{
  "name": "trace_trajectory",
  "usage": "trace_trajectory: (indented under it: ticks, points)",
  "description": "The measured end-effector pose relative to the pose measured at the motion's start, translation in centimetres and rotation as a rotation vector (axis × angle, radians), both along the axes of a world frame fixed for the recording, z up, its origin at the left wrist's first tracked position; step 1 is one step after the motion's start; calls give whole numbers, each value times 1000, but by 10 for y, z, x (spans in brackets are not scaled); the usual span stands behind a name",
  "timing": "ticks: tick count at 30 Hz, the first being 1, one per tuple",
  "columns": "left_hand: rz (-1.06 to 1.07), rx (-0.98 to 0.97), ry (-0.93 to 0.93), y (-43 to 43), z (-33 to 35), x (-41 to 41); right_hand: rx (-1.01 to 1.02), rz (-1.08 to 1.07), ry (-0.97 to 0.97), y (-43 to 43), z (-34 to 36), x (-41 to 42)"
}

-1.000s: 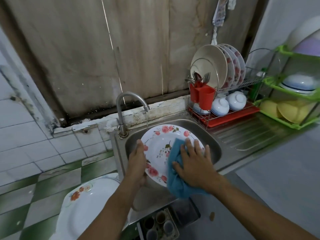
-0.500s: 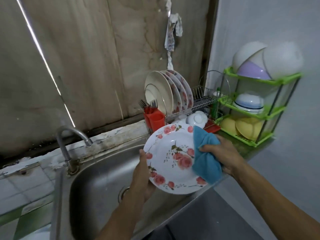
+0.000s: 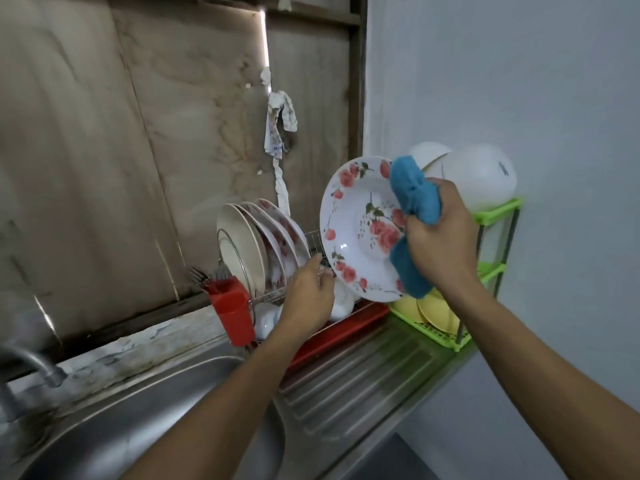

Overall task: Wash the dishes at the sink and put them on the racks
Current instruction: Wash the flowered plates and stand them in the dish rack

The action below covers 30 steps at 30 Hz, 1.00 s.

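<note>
1. White round plate with pink roses (image 3: pixel 360 233) was held up in the air. It was tilted on edge with its face toward the camera, over the right end of the metal wire dish rack (image 3: pixel 313 239).
2. A bunched blue cloth (image 3: pixel 414 197) was pressed against the plate's right rim by the right hand (image 3: pixel 445 237). Its fingers were curled tightly round the cloth, and the plate was gripped through it.
3. The left hand (image 3: pixel 308 294) was raised to the plate's lower-left rim with its fingers loosely bent. Whether the rim was grasped or only touched could not be told.
4. A row of upright plates (image 3: pixel 249 247), cream and rose-printed, was stood in the wire rack just left of the held plate.
5. White bowls (image 3: pixel 341 304) were seen under the rack's upper tier, above its red drip tray (image 3: pixel 346 329).
6. A red plastic cutlery holder (image 3: pixel 232 315) with forks (image 3: pixel 199 273) in it was hung at the rack's left end.
7. A green plastic tiered shelf (image 3: pixel 498 211) was stood against the pale wall, behind the plate and the right hand. Large white bowls (image 3: pixel 479 174) were piled on its top tier and yellow bowls (image 3: pixel 438 315) on its lowest.
8. The stainless steel sink (image 3: pixel 138 414) and its ribbed drainboard (image 3: pixel 363 370) were spread below both forearms, with the metal tap (image 3: pixel 34 367) at the far left.
</note>
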<state>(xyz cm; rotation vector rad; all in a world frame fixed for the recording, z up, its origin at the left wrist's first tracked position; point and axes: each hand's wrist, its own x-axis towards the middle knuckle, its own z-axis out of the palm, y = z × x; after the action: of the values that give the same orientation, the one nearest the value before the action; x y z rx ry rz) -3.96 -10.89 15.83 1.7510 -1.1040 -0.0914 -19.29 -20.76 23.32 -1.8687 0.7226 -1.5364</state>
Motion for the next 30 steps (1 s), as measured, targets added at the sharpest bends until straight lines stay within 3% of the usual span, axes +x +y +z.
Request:
trace_trajectory:
  ticks: [7, 11, 14, 22, 30]
  points:
    - [158, 97, -473, -47, 12, 49, -163, 10, -32, -32, 11, 90]
    - [169, 300, -695, -48, 6, 75, -192, 44, 19, -47, -3, 146]
    - [120, 445, -778, -45, 5, 86, -192, 77, 39, -54, -17, 173]
    - [80, 441, -894, -47, -14, 101, -147, 177, 146, -66, -59, 205]
    - [119, 511, -907, -40, -18, 93, 74, 283, 248, -78, -77, 197]
